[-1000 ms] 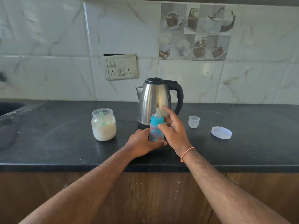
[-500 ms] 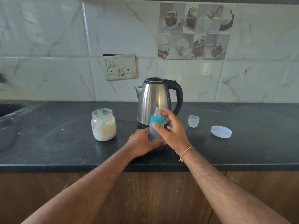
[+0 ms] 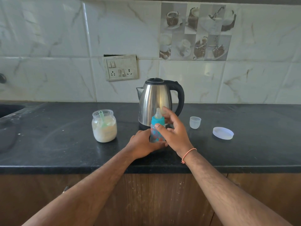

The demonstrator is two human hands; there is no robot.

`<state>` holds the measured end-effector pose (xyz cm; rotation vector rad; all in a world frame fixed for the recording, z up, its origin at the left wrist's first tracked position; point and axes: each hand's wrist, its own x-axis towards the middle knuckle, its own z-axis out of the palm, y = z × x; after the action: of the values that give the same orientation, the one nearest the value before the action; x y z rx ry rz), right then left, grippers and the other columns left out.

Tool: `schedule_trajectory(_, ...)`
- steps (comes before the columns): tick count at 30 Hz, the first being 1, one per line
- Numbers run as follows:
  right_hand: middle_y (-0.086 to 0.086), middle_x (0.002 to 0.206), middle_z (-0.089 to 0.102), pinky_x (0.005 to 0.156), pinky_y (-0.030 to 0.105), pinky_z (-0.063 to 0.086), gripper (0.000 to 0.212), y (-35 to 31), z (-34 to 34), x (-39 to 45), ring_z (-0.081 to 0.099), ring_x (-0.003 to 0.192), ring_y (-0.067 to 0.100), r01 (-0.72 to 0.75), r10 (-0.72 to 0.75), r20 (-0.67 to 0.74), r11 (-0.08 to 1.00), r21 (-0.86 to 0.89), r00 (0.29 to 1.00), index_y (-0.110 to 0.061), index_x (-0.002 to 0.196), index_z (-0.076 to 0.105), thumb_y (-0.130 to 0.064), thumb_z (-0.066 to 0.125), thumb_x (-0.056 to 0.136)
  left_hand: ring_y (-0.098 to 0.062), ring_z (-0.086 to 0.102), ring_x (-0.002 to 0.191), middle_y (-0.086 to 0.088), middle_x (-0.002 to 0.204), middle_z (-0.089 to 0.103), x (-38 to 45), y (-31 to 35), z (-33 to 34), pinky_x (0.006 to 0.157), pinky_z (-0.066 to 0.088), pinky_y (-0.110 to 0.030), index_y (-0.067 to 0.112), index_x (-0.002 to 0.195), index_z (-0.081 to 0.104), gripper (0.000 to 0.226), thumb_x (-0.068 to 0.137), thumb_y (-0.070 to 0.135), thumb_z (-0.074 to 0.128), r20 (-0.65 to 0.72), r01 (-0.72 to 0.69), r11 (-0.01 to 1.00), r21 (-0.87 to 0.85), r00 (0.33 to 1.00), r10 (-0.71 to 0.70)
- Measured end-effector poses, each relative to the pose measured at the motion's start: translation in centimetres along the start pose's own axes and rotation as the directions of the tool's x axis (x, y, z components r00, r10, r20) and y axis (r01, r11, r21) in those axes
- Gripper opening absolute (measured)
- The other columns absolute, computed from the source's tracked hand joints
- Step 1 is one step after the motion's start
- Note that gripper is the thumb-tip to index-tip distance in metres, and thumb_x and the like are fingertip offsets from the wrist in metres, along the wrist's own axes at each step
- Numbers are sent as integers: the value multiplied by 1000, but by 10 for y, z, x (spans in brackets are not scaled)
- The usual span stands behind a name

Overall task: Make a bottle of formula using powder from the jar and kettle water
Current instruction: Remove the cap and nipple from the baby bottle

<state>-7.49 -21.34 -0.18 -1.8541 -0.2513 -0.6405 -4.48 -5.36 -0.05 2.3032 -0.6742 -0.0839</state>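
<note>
A small baby bottle [image 3: 156,132] with a teal collar and a nipple stands on the black counter [image 3: 65,144] in front of the steel kettle [image 3: 156,101]. My left hand [image 3: 143,144] grips the bottle's lower body. My right hand [image 3: 174,131] is at the teal collar, thumb against its front and fingers spread loosely behind it. An open glass jar [image 3: 104,126] of pale powder with a green scoop inside stands to the left.
The bottle's clear cap [image 3: 195,122] and the jar's white lid [image 3: 223,133] lie on the counter to the right. A sink [image 3: 8,110] sits at the far left. A switch and socket plate [image 3: 121,67] is on the tiled wall.
My right hand has loosened from around the bottle's collar and its fingers have spread. The bottle and my left hand stay in place.
</note>
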Motion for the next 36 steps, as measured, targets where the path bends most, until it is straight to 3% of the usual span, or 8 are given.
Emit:
schedule_trajectory(3,-14,135,66,106,34,58,59,-1,-1,0,64,124,1,-32,30,23,997,76,999,-28,159,47,-14,63,105,-12,71,97,11,108,71,1,-1,0,96,61,-37,28,131,60,49,93,55,75,7,18,1000,-2,1000,-18)
schedule_trajectory(7,-33,126,61,110,38,55,66,-1,0,0,57,128,-3,-9,9,24,1000,16,1000,-31,157,47,-30,74,98,-11,69,88,13,100,69,1,0,0,82,58,-25,27,129,60,44,95,51,74,-2,2,1000,17,1000,-2)
schedule_trajectory(9,-29,125,61,107,36,57,66,1,0,0,57,125,-3,-2,2,12,1000,0,1000,-33,156,48,-31,78,97,-11,68,87,14,99,67,1,1,0,80,56,-24,27,129,60,42,96,50,74,-3,0,1000,23,1000,0)
schedule_trajectory(14,-13,137,65,97,22,57,57,-1,-1,0,63,123,-4,-23,21,25,996,89,999,-26,158,47,-12,62,106,-11,71,97,13,110,71,4,-5,2,96,62,-38,30,133,59,55,91,60,75,-3,17,1000,22,1000,-17)
schedule_trajectory(20,-38,121,59,107,42,57,65,1,1,0,57,126,-2,-7,7,10,1000,-5,1000,-36,155,48,-29,78,97,-10,71,92,16,103,69,2,-1,0,92,62,-31,30,130,59,45,94,53,75,2,2,1000,16,1000,-2)
schedule_trajectory(25,-16,135,66,104,32,57,59,-1,-2,-1,62,125,1,-23,22,24,996,84,999,-31,157,47,-12,64,104,-11,71,97,15,108,71,4,-5,2,96,62,-38,32,131,60,53,90,61,75,1,23,1000,13,1000,-23)
schedule_trajectory(29,-36,126,61,105,36,58,61,-1,0,0,58,129,0,-5,4,18,999,36,1000,-34,155,48,-24,74,100,-12,71,91,13,103,70,2,-2,0,90,62,-32,30,128,61,45,94,55,75,5,21,1000,13,1000,-21)
schedule_trajectory(36,-17,136,64,108,35,57,58,0,-2,1,62,128,4,-26,24,26,994,105,999,-31,157,47,-15,65,105,-12,72,94,12,107,71,4,-3,1,92,62,-33,29,131,60,53,91,59,76,6,41,999,6,999,-41)
